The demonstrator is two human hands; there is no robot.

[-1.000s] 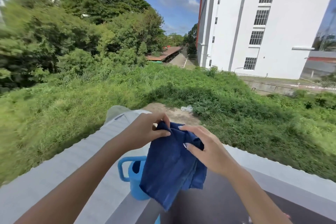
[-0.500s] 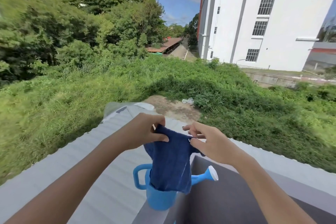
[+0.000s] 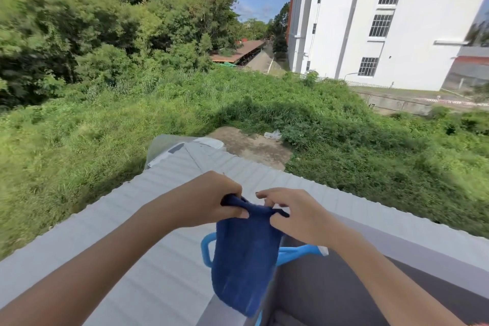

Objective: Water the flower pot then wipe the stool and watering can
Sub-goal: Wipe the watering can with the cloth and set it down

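Note:
A dark blue cloth hangs in front of me, pinched at its top edge by both hands. My left hand grips the cloth's left corner. My right hand pinches the right part of the top edge, fingers partly spread. Behind the cloth stands a light blue watering can; only its handle on the left and its spout with a white tip on the right show. The can rests on the grey ledge. No flower pot or stool is in view.
A corrugated grey roof slopes away below the ledge. Beyond it lie tall grass, trees and a white building at the right. A dark floor lies inside the ledge.
The cloth has been drawn up and folded narrower between my hands. The view has tilted down, so the hands, the cloth and the watering can sit higher and more central in the frame.

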